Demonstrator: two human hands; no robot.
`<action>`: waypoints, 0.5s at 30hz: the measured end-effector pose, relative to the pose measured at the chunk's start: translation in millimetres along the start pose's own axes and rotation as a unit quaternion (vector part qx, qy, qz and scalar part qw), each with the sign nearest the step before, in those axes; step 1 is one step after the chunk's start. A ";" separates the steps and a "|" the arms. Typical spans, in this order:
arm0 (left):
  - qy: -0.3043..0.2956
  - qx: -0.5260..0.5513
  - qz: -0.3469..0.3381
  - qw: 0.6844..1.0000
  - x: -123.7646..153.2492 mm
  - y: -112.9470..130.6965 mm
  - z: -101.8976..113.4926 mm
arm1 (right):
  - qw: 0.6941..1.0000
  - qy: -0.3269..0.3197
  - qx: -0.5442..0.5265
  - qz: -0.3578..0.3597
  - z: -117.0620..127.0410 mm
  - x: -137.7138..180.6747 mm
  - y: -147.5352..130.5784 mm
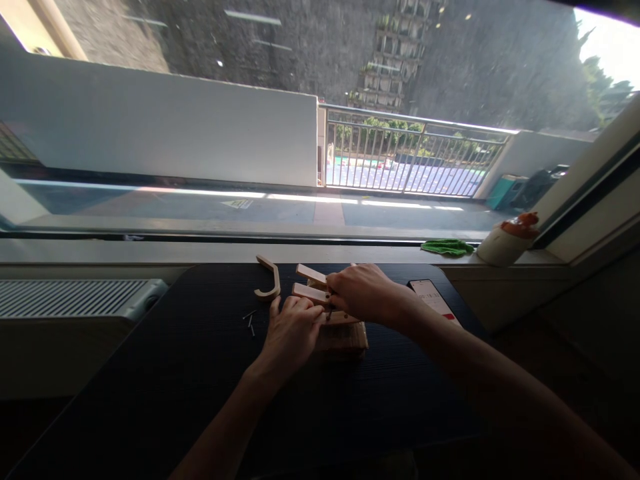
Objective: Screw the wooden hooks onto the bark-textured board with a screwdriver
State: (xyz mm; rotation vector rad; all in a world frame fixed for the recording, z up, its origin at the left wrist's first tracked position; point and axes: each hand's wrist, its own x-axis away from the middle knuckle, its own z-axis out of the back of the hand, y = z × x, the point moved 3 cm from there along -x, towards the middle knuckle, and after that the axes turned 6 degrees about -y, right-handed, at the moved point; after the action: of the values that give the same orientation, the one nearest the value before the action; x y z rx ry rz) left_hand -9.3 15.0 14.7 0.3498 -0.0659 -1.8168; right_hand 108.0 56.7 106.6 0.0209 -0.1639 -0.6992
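Two bare hands at a stack of wooden pieces on a dark table (200, 360). The far slat (311, 273) and the middle slat (309, 293) lie roughly parallel, long axes running from far left to near right. Their left ends project free; their right ends run in under the fingertips of the right hand (367, 292). The near bar (345, 319) lies more nearly crosswise, above a brown block (347, 340). The left hand (294, 325) stands on the near left side, the right hand opposite, so that the pieces lie between them. Left grip: fingers bent over the near bar's left end, seemingly grasping it. Right grip: fingertips drawn together at the middle slat's right end; whether they pinch the wood or some small part cannot be told. A dark pin (329, 312) shows in the narrow gap between the hands. The curved wooden piece (277, 280) lies apart, just beyond the left hand, which is nearer to it; loose screws (251, 324) lie left of that hand. Far right: phone (434, 301).
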 end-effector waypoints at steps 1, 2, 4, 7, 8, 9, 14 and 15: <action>-0.001 0.001 -0.001 1.000 0.2 0.1 0.2 | 1.000 0.002 0.000 -0.006 -2.0 -1.1 -0.6; -0.001 0.002 -0.001 1.000 0.4 0.3 0.4 | 1.000 0.004 -0.003 -0.016 -4.0 -2.3 -1.0; 0.000 0.000 -0.001 1.000 0.7 0.6 0.7 | 0.999 0.006 -0.009 -0.042 -6.7 -4.0 -1.4; -0.001 -0.005 0.001 1.000 0.6 0.9 1.1 | 0.998 -0.014 -0.010 -0.061 -6.4 -2.8 -1.6; -0.003 -0.005 0.003 1.000 0.6 1.0 1.1 | 0.998 -0.022 -0.011 -0.059 -5.1 -1.2 -1.5; -0.006 -0.005 0.003 1.000 0.5 1.0 1.0 | 0.998 -0.030 -0.016 -0.055 -3.5 0.9 -1.4; -0.003 -0.004 0.002 1.000 0.3 0.4 0.9 | 0.999 -0.032 -0.039 -0.002 0.5 9.3 -0.2; -0.001 -0.003 0.001 1.000 0.3 0.3 0.8 | 0.999 -0.027 -0.039 0.005 -0.4 9.3 0.1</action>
State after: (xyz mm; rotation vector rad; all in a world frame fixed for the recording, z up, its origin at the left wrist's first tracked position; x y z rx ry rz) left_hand -9.4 14.5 15.4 0.3435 -0.0620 -1.8154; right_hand 115.1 50.7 107.5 -0.0740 -0.1879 -0.6958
